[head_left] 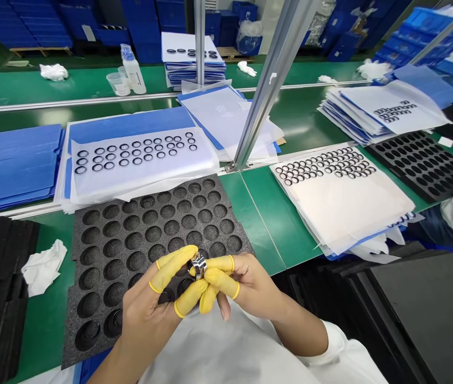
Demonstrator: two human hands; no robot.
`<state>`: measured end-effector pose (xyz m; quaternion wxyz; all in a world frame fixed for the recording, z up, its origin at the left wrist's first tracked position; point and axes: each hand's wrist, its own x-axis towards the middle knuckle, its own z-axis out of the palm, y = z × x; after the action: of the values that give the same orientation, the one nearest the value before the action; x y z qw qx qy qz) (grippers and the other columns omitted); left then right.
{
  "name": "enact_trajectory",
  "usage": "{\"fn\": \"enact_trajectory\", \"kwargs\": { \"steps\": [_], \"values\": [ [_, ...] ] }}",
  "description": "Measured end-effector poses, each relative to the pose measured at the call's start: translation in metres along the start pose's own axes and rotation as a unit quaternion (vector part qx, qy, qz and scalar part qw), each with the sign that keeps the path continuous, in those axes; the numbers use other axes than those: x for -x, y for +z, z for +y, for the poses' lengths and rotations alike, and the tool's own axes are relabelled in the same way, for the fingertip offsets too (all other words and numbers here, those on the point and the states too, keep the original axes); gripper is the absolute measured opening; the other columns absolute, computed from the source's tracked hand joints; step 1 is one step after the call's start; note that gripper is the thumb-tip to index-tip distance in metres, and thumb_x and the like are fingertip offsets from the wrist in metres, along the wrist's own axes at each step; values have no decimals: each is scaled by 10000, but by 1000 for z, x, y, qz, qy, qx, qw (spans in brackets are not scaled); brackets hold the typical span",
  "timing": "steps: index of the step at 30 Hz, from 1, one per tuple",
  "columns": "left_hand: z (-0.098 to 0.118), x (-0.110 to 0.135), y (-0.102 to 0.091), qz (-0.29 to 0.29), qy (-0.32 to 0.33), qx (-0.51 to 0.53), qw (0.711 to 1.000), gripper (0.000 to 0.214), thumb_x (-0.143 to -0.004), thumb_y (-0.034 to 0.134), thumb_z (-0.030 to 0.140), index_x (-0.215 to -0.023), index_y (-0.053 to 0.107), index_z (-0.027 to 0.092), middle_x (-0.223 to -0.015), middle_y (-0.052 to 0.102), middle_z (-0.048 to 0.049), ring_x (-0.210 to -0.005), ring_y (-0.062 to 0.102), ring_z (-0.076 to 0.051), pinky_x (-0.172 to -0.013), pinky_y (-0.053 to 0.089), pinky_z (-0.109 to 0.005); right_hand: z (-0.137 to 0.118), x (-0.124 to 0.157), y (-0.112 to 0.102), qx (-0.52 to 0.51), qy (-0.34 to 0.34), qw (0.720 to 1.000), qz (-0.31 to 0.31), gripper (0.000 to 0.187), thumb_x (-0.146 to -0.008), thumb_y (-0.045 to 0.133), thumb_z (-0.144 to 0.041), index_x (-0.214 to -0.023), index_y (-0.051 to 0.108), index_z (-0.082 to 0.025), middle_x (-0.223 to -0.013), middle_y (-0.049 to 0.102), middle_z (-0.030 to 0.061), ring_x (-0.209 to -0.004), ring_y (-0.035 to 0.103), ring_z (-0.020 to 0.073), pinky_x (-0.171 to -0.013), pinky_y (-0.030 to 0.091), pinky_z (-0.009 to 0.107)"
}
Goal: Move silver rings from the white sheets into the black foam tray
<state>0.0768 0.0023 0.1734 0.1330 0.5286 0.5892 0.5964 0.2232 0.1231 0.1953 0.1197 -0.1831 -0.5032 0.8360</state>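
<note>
**Where's the piece?**
A polished metal ring (198,265), six o'clock in frame, pinched between yellow-cotted fingertips (172,266) of both hands.

**And the hands?**
Forearms rise from the lower corners, fingers curled toward each other. The left hand (146,304) hangs over a black foam tray (150,234); the right hand (246,282) juts past the tray's edge, open green bench (266,224) at two o'clock.

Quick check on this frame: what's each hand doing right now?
Left hand: closed, holding a silver metal ring at the fingertips.
Right hand: closed, holding the same ring from the other side.
</note>
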Motion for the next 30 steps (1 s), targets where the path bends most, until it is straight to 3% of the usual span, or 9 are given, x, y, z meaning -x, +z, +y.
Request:
{"fn": "enact_trajectory", "kwargs": {
  "steps": [5, 10, 17, 23, 30],
  "values": [
    [0, -2, 1, 3, 10, -16, 1000, 645, -840, 760, 35, -1402, 644, 331, -1206, 754, -19, -1008, 728, -156, -936, 617, -244, -1, -2, -1, -52, 33, 998, -18, 436, -864, 759, -554, -864, 740, -119, -689, 719, 10, -405, 553, 42, -391, 443, 142],
    [-2, -3, 1, -2, 49, -25, 998, 626, -856, 774, 83, -1418, 628, 317, -1292, 748, -48, -1060, 748, -197, -922, 646, -295, -1, -5, -2, -48, 55, 997, -18, 436, -825, 797, -547, -815, 743, -114, -674, 723, 14, -391, 541, 39, -391, 439, 142],
    [0, -2, -1, 6, 51, -52, 997, 641, -885, 754, 104, -1460, 583, 331, -1334, 741, -1, -1073, 764, -162, -954, 634, -236, 1, -3, 1, -6, 22, 1000, 14, 451, -821, 790, -571, -937, 813, -136, -666, 719, 14, -459, 602, 63, -446, 488, 152],
    [1, -6, 0, 3, 74, -84, 994, 628, -900, 734, 110, -1471, 571, 315, -1329, 745, -39, -1018, 787, -189, -879, 670, -267, 2, -1, 1, 26, 20, 999, 13, 495, -860, 735, -606, -1007, 811, -140, -655, 723, 18, -474, 610, 70, -513, 526, 171],
    [-5, -3, -5, -44, 129, -93, 986, 634, -944, 694, 150, -1532, 503, 289, -1125, 798, -59, -1058, 772, -210, -936, 652, -301, -4, -3, -4, 16, 44, 998, -34, 596, -875, 678, -668, -1105, 785, -129, -690, 728, 37, -395, 539, 39, -393, 345, 139]
  ]
}}
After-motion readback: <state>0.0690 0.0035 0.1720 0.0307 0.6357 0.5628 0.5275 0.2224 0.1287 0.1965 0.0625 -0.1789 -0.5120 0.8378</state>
